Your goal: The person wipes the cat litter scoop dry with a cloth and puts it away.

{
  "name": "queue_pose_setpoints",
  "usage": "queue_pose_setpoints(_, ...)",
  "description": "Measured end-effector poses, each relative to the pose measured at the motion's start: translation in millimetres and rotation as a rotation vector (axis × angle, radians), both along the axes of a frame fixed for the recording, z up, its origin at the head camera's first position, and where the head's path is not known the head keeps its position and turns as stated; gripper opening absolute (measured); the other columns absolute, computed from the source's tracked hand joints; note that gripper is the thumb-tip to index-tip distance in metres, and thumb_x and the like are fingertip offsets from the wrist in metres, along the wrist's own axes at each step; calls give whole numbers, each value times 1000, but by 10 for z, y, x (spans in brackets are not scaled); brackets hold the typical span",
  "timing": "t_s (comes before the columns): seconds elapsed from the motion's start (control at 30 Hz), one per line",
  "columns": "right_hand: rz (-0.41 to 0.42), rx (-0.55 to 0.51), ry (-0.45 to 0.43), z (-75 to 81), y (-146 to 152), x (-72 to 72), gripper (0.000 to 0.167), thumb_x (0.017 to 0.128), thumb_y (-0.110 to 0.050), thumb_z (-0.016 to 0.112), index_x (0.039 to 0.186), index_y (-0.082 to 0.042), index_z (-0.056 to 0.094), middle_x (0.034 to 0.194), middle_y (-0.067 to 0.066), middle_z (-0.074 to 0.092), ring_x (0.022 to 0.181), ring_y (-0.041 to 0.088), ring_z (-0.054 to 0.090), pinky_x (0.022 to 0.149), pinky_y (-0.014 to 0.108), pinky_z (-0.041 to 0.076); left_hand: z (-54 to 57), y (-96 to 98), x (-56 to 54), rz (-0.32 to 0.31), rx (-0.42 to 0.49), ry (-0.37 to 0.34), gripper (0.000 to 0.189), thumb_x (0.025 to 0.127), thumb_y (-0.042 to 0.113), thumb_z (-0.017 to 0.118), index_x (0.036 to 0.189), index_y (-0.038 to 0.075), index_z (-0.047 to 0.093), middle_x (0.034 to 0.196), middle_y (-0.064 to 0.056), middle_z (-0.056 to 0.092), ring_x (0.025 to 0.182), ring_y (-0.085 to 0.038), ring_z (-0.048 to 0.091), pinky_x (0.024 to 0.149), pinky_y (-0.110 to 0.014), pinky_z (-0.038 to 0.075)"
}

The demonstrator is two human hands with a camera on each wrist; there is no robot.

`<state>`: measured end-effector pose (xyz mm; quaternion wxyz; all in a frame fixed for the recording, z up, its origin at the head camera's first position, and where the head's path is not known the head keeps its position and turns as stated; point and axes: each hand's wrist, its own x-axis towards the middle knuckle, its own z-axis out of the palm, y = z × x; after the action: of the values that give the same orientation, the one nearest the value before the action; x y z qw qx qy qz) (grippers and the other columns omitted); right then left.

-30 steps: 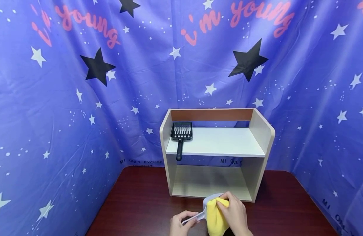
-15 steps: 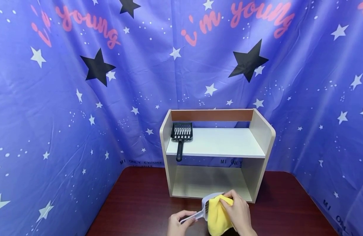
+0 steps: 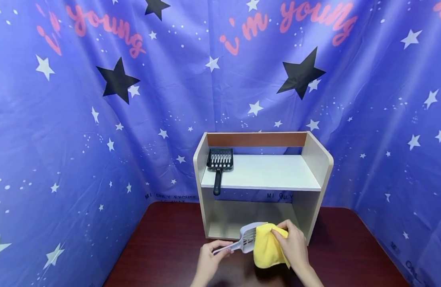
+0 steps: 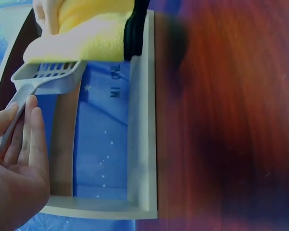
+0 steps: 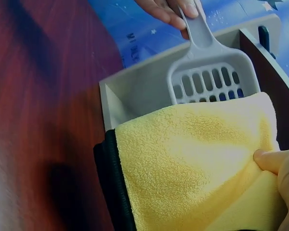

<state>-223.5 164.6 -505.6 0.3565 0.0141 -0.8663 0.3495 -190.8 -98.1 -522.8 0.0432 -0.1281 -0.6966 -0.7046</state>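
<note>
A pale grey slotted litter scoop (image 3: 247,238) is held up over the table in front of the shelf. My left hand (image 3: 209,255) pinches its handle between thumb and fingers, as the left wrist view also shows. With my right hand (image 3: 294,245) I grip a yellow cloth (image 3: 268,249), which is folded over the front end of the scoop and hides it. In the right wrist view the cloth (image 5: 192,163) shows a dark edging, and the scoop's slots (image 5: 207,84) stick out beyond it. My right thumb (image 5: 269,159) presses on the cloth's face.
Behind the hands stands a small two-tier shelf (image 3: 263,171) with a white upper board. On its upper left lies a black slotted scoop (image 3: 220,161), handle jutting over the front edge. The table (image 3: 159,243) is dark red wood. A blue star-printed curtain (image 3: 170,99) surrounds it.
Both hands have lifted the scoop and cloth up and away from me, toward the shelf. The cloth has shifted right along the scoop, so more of the slots show. My left hand has moved slightly left.
</note>
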Motion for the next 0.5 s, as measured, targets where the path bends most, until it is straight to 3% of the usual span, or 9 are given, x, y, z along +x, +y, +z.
queue_pose_setpoints(0.3, 82, -24, 20, 85, 29, -189, 25, 72, -10, 88, 82, -17, 66, 79, -2, 71, 72, 7, 60, 62, 24, 49, 100, -34, -310, 13, 13, 4, 20, 91, -3, 66, 105, -17, 68, 103, -36, 69, 79, -3, 71, 76, -23, 63)
queue_pose_setpoints(0.5, 129, -16, 9, 93, -128, -189, 25, 72, -10, 88, 83, -17, 66, 80, -2, 71, 74, 10, 62, 64, 26, 51, 110, -42, -358, 14, 14, -7, 19, 91, -4, 65, 105, -16, 68, 105, -35, 68, 80, -2, 70, 77, -24, 63)
